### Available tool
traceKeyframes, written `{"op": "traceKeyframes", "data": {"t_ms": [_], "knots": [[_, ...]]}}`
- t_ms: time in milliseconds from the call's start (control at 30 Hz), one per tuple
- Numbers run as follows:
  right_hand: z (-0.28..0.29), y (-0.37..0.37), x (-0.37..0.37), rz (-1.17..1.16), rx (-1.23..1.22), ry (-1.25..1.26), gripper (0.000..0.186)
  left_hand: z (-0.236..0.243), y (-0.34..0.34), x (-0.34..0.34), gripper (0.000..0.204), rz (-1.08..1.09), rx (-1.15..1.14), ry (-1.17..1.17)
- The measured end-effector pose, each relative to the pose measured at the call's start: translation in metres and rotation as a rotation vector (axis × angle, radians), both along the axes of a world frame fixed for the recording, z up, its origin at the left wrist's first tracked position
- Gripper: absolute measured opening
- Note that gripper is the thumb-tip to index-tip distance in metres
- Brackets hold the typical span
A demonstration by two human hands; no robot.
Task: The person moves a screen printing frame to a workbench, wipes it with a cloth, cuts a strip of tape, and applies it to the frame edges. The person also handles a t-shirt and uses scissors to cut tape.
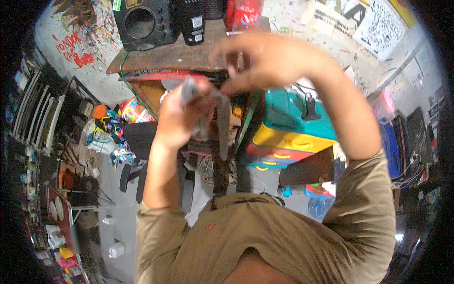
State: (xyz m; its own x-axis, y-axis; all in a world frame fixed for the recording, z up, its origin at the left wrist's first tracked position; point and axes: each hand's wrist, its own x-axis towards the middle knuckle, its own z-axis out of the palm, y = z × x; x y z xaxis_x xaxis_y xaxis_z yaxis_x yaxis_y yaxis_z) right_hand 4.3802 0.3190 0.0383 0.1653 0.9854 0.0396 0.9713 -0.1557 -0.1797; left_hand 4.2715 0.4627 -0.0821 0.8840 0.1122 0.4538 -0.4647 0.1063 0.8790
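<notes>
My left hand is raised in front of the wooden shelf, its fingers closed round a grey, strip-like thing. A length of this strip hangs down beside the hand; motion blur hides its exact kind. My right hand arches over from the right with its fingers curved downward. Its lowest fingertip comes close to the top of the strip, and the blur hides whether the two touch. Both hands are in front of the shelf's worn top board.
On the board stand a black speaker, a black cylinder and a red container. A multicoloured drawer unit is beside the shelf at right. A dark chair and a colourful bucket are at left.
</notes>
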Motion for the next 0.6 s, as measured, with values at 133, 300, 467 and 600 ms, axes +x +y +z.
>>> {"op": "traceKeyframes", "data": {"t_ms": [133, 300, 467, 600], "knots": [[-0.047, -0.036, -0.004, -0.038, 0.333, 0.093, 0.02, -0.001, -0.037, 0.015, 0.009, 0.147, 0.017, 0.072], [-0.047, -0.064, 0.016, -0.307, 0.332, 0.377, 0.02, -0.043, -0.047, 0.006, 0.01, 0.314, -0.044, 0.199], [-0.007, -0.044, 0.028, -0.434, 0.718, 0.521, 0.016, -0.082, -0.038, -0.003, 0.013, 0.265, -0.334, 0.329], [0.039, -0.014, 0.019, -0.504, 0.884, 0.48, 0.019, -0.094, -0.019, -0.021, 0.012, 0.26, -0.334, 0.369]]}}
